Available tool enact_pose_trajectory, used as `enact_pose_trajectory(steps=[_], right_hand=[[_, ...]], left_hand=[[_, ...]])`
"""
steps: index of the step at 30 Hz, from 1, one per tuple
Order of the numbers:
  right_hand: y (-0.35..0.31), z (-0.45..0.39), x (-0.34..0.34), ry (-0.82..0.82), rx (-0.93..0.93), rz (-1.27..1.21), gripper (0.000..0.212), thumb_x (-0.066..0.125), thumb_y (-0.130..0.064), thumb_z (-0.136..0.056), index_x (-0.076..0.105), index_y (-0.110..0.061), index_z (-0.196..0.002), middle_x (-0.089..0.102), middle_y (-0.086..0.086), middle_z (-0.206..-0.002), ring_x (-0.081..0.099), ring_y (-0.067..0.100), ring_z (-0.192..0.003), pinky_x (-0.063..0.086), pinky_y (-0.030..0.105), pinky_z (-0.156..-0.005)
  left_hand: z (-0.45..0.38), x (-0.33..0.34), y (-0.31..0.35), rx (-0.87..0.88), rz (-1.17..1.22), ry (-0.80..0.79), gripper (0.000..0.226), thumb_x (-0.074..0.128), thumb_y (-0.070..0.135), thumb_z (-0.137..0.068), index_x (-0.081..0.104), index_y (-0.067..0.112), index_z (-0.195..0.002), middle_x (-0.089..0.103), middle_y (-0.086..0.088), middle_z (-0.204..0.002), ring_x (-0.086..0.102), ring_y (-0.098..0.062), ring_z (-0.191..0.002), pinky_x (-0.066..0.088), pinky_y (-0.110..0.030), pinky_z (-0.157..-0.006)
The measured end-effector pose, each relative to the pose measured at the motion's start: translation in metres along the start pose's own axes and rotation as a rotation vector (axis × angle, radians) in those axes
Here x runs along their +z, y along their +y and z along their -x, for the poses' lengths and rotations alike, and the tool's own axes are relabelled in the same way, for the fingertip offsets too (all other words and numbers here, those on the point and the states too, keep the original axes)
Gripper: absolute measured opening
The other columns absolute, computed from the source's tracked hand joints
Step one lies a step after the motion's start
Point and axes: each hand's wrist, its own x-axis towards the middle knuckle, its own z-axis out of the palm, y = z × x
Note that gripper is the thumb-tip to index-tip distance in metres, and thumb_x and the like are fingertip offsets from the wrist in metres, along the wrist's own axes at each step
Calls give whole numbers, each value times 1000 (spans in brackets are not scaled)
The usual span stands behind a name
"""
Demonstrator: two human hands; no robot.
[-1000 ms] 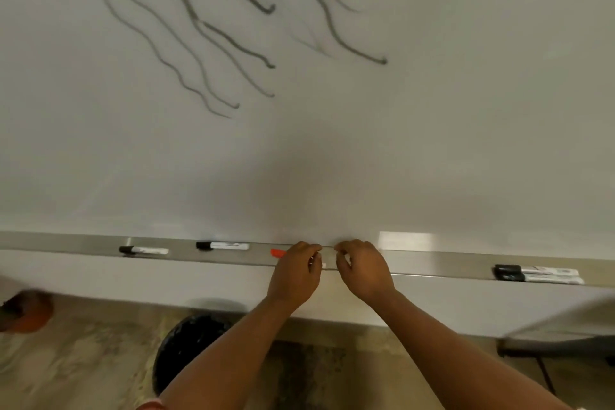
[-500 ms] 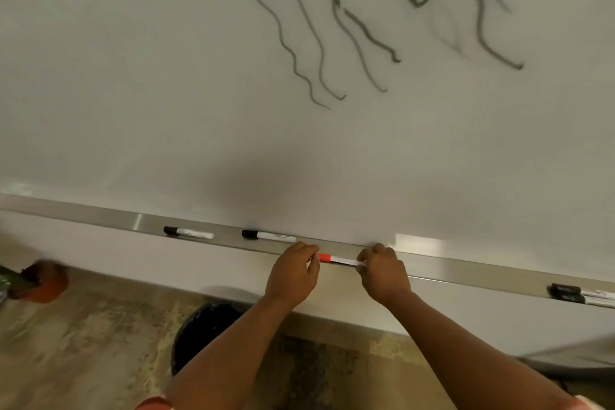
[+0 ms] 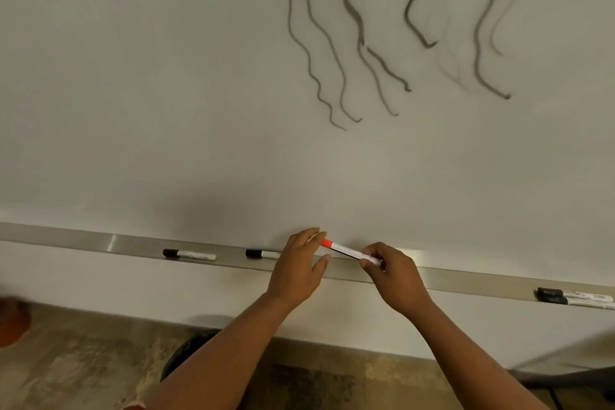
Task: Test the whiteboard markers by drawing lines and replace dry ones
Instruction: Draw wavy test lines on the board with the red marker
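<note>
The red-capped marker (image 3: 349,250) was found lifted clear of the tray (image 3: 133,245) since a second earlier, pinched at its tail by the right hand (image 3: 394,275). The left hand (image 3: 296,268) was released, fingers touching the cap; uncapping was judged imminent.

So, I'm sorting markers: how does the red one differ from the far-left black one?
The red marker has a red cap; the black marker a black one. The red is lifted, tilted, in the right hand; the black lies flat, untouched, on the tray. Both have white barrels.
</note>
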Motion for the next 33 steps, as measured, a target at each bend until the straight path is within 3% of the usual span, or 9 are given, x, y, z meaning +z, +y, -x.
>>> enact_pose_trajectory(steps=[4,7,11,15,23,29,33], right_hand=[[-30,11,-18,44,83,-305,3,70,-24,-93,72,-26,-94,66,-13,-76,53,5,-67,43,18,-63],[-57,13,-28,81,222,-744,6,69,-18,-93,75,-17,-93,65,-5,-78,53,12,-68,43,27,-65],[-91,14,-32,71,285,-1050,12,67,-24,-95,68,-12,-92,60,6,-82,50,17,-62,42,31,-60],[-117,13,-28,32,257,-975,29,61,-36,-98,67,-7,-95,63,10,-79,53,18,-61,44,32,-58],[-143,18,-29,118,166,-953,33,54,-31,-102,73,-6,-96,71,11,-84,59,21,-72,46,31,-63],[-151,22,-34,137,91,-852,34,54,-32,-102,76,-6,-99,76,16,-90,71,28,-82,56,37,-75],[-152,23,-49,60,9,-876,33,51,-23,-103,76,-1,-100,75,21,-90,71,28,-82,57,31,-71]], left_hand=[[-1,-19,4,95,63,53,41,57,34,-100,57,23,-140,56,7,-125,51,-8,-117,45,-17,-98],[-4,-33,8,190,80,113,33,54,38,-101,65,22,-128,57,10,-106,51,-7,-98,52,-29,-84],[-9,-53,24,308,52,191,34,46,42,-101,67,21,-116,57,10,-97,49,-8,-89,51,-29,-73],[-12,-74,35,452,-2,196,40,40,41,-101,68,16,-115,65,2,-101,57,-13,-89,53,-26,-74],[-12,-108,42,581,-68,246,39,45,42,-101,69,16,-116,71,3,-101,61,-13,-87,47,-20,-73],[-12,-125,41,561,-17,209,31,50,34,-100,70,15,-114,68,2,-91,58,-12,-72,40,-17,-68],[-16,-135,49,574,75,127,25,55,26,-100,70,14,-116,67,2,-89,53,-9,-71,43,-19,-67]])
